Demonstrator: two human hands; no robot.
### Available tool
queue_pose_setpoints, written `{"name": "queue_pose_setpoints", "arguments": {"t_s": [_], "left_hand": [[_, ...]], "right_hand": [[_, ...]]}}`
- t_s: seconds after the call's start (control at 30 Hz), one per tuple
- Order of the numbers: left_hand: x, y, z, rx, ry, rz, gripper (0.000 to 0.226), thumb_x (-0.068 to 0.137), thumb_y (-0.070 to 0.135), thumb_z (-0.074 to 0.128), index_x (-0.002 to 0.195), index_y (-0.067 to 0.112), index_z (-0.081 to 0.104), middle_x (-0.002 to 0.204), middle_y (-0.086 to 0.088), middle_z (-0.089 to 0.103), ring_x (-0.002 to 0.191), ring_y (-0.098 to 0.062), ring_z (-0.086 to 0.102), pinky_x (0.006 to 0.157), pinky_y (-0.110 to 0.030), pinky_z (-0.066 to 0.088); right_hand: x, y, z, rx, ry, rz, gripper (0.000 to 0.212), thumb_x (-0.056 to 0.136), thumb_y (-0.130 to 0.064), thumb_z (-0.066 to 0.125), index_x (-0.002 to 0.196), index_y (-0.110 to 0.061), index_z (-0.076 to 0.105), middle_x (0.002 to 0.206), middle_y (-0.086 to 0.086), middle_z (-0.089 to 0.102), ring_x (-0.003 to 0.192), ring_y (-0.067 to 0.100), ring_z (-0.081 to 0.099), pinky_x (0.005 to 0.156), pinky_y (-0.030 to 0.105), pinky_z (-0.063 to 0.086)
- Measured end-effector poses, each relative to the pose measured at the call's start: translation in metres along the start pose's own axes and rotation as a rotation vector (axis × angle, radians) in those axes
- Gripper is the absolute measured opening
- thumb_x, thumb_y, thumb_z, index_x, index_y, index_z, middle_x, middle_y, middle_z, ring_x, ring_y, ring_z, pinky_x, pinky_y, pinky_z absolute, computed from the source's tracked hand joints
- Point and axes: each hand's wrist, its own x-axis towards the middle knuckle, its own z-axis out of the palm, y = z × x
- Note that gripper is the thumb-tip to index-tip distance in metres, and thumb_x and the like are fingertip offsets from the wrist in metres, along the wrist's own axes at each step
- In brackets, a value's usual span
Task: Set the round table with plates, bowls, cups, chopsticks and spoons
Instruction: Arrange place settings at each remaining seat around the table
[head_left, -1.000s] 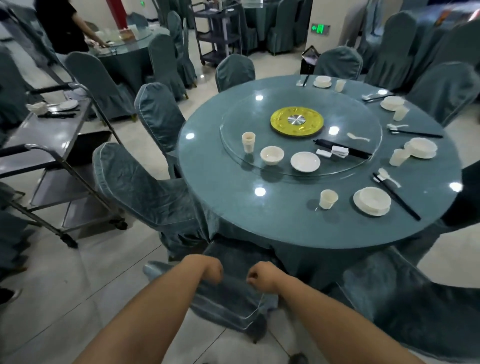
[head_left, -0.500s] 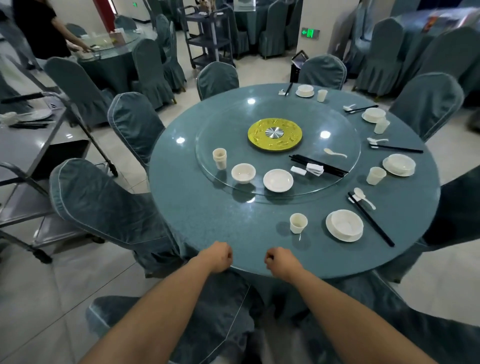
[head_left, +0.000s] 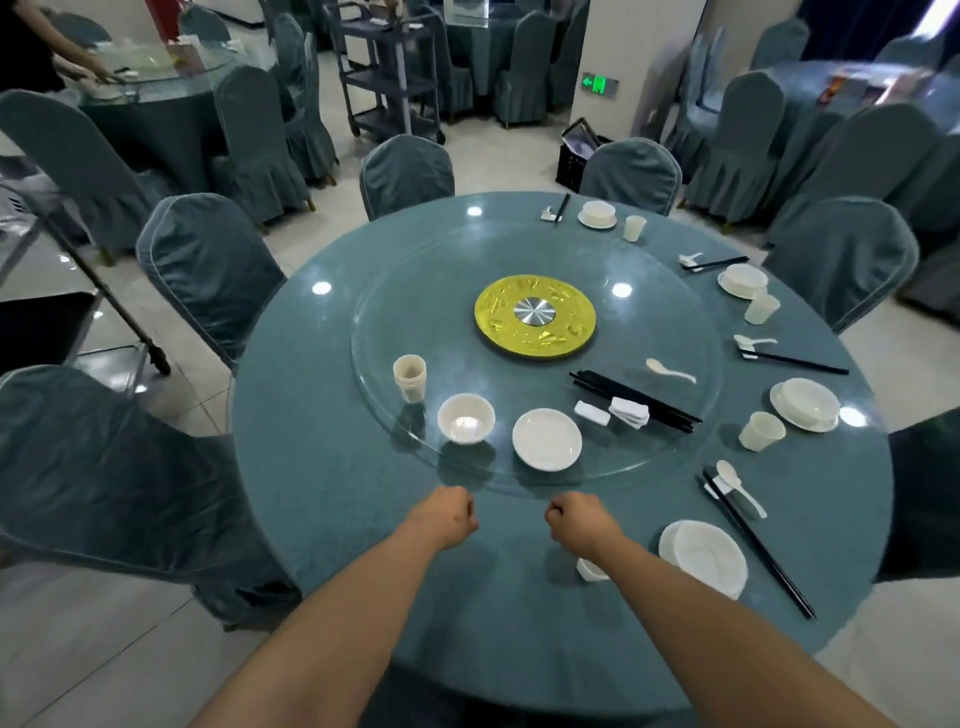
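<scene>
While our left hand (head_left: 445, 514) and right hand (head_left: 575, 519) hung curled, fingers together, holding nothing, we judged the plate (head_left: 546, 439) best lifted by its rim.

On the round glass turntable (head_left: 395, 291), a stack of cream cups (head_left: 410, 378) stands left of a white bowl (head_left: 465, 418); a white plate (head_left: 546, 439) lies right of it, black chopsticks (head_left: 635, 401) farther right.

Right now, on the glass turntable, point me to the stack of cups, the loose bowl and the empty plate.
stack of cups (head_left: 410, 378): head view, on the side wall of the stack.
loose bowl (head_left: 466, 419): head view, on the inside of the bowl.
empty plate (head_left: 546, 439): head view, on the flat centre.
</scene>
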Motion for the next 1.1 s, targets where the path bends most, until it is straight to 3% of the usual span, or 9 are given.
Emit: {"name": "queue_pose_setpoints", "arguments": {"t_s": [0.13,0.23,0.4,0.6,0.73,0.87,1.0,1.1], "left_hand": [[0.052,0.004,-0.017,-0.084,0.061,-0.033,0.020,0.091,0.023,0.048,0.096,0.013,0.065,0.107,-0.011,0.065,0.098,-0.031,0.062,0.086,-0.036,0.053],[0.073,0.014,-0.013,-0.099,0.008,-0.049,0.022,0.093,0.020,0.046,0.098,0.010,0.065,0.108,-0.014,0.067,0.097,-0.031,0.063,0.084,-0.036,0.053],[0.117,0.032,-0.019,-0.171,0.027,-0.094,0.023,0.092,0.021,0.047,0.100,0.009,0.066,0.110,-0.016,0.067,0.102,-0.034,0.063,0.089,-0.038,0.053],[0.170,0.062,-0.023,-0.275,0.047,-0.175,0.025,0.092,0.014,0.046,0.105,0.005,0.065,0.111,-0.015,0.067,0.101,-0.030,0.062,0.086,-0.032,0.049],[0.197,0.078,-0.011,-0.438,-0.033,-0.294,0.029,0.090,0.014,0.047,0.114,0.004,0.061,0.118,-0.014,0.063,0.105,-0.029,0.059,0.080,-0.028,0.044],[0.222,0.089,-0.007,-0.573,0.049,-0.359,0.032,0.087,0.011,0.047,0.115,0.005,0.061,0.117,-0.013,0.064,0.105,-0.030,0.060,0.084,-0.031,0.050],[0.225,0.098,0.000,-0.584,0.121,-0.391,0.032,0.085,0.011,0.049,0.114,0.004,0.061,0.113,-0.013,0.065,0.102,-0.031,0.062,0.083,-0.034,0.052],[0.225,0.102,0.002,-0.577,0.147,-0.371,0.029,0.084,0.010,0.049,0.111,0.005,0.060,0.110,-0.012,0.066,0.099,-0.030,0.062,0.079,-0.032,0.051]], "right_hand": [[0.052,-0.006,-0.020,-0.032,0.105,0.069,0.022,0.090,-0.018,0.041,0.077,-0.008,0.056,0.095,0.015,0.067,0.084,0.031,0.058,0.070,0.031,0.045],[0.076,0.003,-0.024,-0.067,0.089,0.132,0.022,0.092,-0.022,0.042,0.078,-0.011,0.055,0.095,0.015,0.066,0.080,0.031,0.057,0.067,0.032,0.044],[0.123,0.010,-0.043,-0.117,0.054,0.160,0.027,0.091,-0.025,0.045,0.104,-0.009,0.063,0.112,0.014,0.064,0.101,0.032,0.061,0.077,0.034,0.048],[0.178,0.016,-0.067,-0.046,0.000,0.224,0.020,0.086,-0.022,0.048,0.094,-0.012,0.064,0.106,0.012,0.066,0.090,0.029,0.061,0.072,0.031,0.048],[0.207,0.026,-0.066,0.013,0.033,0.260,0.023,0.090,-0.021,0.046,0.103,-0.008,0.061,0.111,0.014,0.065,0.102,0.032,0.060,0.081,0.033,0.047],[0.233,0.027,-0.064,0.065,0.029,0.247,0.029,0.093,-0.021,0.048,0.111,-0.003,0.061,0.117,0.017,0.063,0.108,0.033,0.059,0.085,0.032,0.046],[0.234,0.034,-0.056,0.174,0.076,0.313,0.025,0.092,-0.020,0.048,0.106,-0.003,0.060,0.111,0.015,0.065,0.104,0.033,0.059,0.075,0.030,0.042],[0.235,0.040,-0.052,0.286,0.076,0.370,0.021,0.089,-0.017,0.048,0.092,-0.005,0.065,0.100,0.013,0.068,0.085,0.028,0.057,0.069,0.026,0.040]]}}
